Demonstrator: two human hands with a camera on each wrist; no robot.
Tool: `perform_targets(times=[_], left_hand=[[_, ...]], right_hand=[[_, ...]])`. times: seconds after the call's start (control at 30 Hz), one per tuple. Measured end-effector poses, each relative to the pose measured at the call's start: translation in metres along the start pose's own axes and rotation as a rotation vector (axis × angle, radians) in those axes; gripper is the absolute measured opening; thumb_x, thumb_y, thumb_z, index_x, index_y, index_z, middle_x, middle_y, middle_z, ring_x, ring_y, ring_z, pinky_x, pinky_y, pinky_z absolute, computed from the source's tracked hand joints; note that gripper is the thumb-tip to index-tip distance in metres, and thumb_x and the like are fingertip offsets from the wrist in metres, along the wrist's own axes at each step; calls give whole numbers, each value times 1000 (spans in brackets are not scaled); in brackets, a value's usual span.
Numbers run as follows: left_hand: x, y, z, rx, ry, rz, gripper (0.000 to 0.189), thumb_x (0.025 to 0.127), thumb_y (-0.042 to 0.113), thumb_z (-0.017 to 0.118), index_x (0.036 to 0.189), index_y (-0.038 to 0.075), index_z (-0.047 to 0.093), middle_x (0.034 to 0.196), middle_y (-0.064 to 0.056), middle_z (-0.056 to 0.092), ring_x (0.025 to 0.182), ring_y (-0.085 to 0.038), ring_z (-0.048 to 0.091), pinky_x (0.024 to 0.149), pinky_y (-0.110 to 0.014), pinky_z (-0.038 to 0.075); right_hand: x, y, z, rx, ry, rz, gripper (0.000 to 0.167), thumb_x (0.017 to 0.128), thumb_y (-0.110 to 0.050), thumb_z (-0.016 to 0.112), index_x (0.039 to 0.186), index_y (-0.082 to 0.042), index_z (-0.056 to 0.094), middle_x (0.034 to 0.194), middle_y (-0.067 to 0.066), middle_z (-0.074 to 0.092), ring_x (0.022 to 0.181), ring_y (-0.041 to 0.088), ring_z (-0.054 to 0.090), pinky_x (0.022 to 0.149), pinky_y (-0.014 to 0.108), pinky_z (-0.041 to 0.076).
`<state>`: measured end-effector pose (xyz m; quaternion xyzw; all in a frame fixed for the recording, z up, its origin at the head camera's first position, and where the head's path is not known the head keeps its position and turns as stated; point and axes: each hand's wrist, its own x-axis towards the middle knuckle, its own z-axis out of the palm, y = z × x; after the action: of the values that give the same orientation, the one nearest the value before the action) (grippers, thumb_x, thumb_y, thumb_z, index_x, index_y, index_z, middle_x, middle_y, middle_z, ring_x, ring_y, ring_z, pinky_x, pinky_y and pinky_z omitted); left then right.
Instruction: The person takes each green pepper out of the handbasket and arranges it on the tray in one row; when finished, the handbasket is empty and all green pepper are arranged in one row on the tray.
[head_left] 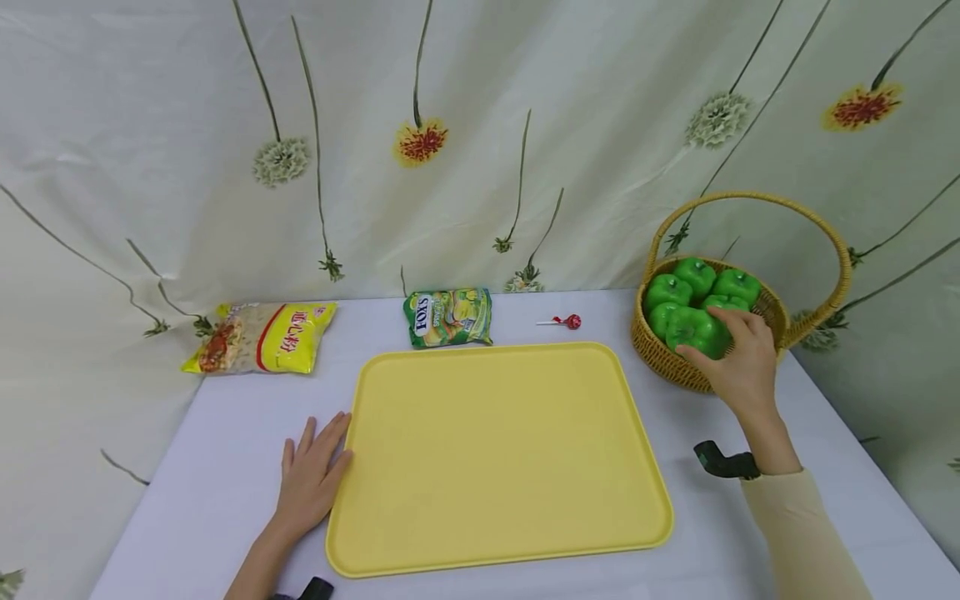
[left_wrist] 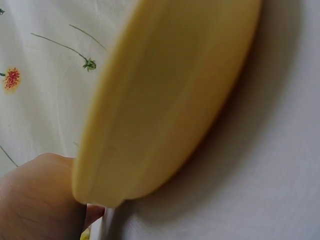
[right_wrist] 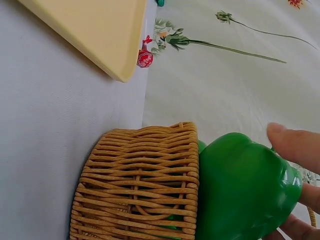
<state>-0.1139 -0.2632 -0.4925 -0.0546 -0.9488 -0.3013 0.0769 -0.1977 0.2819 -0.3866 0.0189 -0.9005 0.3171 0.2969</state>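
My right hand [head_left: 742, 358] holds a green bell pepper [head_left: 697, 332] at the near side of a wicker basket [head_left: 671, 371]. Thumb and fingers spread around the pepper, which sits at rim height. In the right wrist view the same pepper [right_wrist: 245, 187] bulges over the basket's edge, the fingers partly hidden behind it. Several more green peppers [head_left: 667, 290] lie in the basket. On the white table, my left hand [head_left: 309, 483] lies flat with fingertips at the left edge of a yellow tray [head_left: 495, 450]. The left wrist view shows that tray's side [left_wrist: 150, 110] close up.
Behind the tray are a green FOX'S candy bag [head_left: 450, 317] and a red lollipop [head_left: 572, 322]. A yellow-and-clear food packet [head_left: 262, 337] lies at the back left. The basket's tall handle [head_left: 750, 196] arches over the peppers. A flowered cloth [head_left: 480, 83] hangs behind the table.
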Motion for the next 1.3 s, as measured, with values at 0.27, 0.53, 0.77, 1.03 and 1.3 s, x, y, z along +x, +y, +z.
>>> perform_targets(times=[0.27,0.53,0.77,1.03,1.3], left_hand=[[-1,0,0,-6,-1,-7,49,102,24,47,147,5,40,151,-25,38,143,-57,12,111,-72,-6],[0,2,0,-14,-3,-5,49,102,23,48,147,5,41,152,-25,38,143,-57,12,110,-73,-5],[0,2,-1,-12,-7,-7,49,102,23,48,147,5,41,152,-25,38,143,-57,11,110,-73,-5],[0,1,-2,-12,-10,-9,50,102,26,48,147,6,40,152,-24,38,144,-56,11,110,-73,-4],[0,0,-2,-6,-17,-20,50,102,25,48,148,6,40,153,-24,37,144,-56,10,110,-73,-4]], right_hand=[[0,-1,-1,-31,-69,21,70,70,-3,86,131,7,53,130,32,44,119,50,38,93,64,33],[0,-5,-6,8,39,26,70,71,-6,84,132,6,53,125,33,47,116,50,43,94,64,34],[3,-21,1,78,65,46,68,73,-12,84,133,3,54,120,26,53,98,27,52,75,11,39],[1,-48,40,260,-143,82,64,80,-14,80,134,4,50,123,22,54,105,25,54,78,8,46],[-11,-107,100,435,-410,22,66,80,-19,81,134,1,50,126,20,55,110,35,59,88,48,56]])
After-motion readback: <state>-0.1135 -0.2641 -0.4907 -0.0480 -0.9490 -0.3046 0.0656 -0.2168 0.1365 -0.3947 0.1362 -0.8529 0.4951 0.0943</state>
